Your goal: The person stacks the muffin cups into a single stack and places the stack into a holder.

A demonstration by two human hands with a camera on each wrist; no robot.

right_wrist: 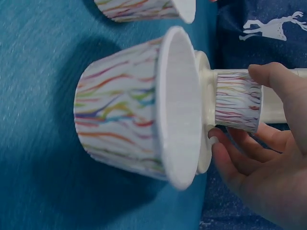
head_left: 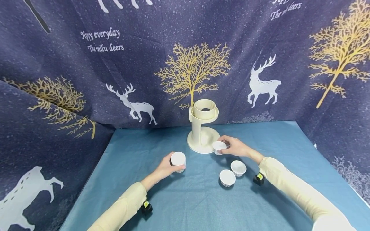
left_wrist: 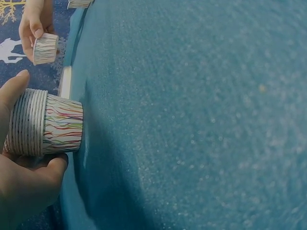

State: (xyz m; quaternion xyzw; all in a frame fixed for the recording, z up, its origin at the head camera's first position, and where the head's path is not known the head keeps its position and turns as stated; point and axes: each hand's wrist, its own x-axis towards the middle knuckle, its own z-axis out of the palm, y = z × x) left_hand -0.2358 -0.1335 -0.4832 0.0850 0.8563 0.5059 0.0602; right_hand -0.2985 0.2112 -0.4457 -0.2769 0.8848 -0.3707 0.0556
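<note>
A single striped paper cup (head_left: 219,147) sits in the right hand (head_left: 235,146), fingers curled round it, by the base of the cream stand (head_left: 202,128). The left hand (head_left: 167,166) grips the nested stack (head_left: 178,160) on the blue cloth (head_left: 188,199); 2 cups (head_left: 233,173) stand apart. Seems mid-dealing; next calls for setting this cup down upright.

1. My left hand (head_left: 167,167) reached forward over the table, fingers and thumb curled around what it held.
2. My right hand (head_left: 235,147) stretched further ahead, thumb and fingers pinching its load.
3. Both forearms wore pale sleeves and angled inward.
</note>
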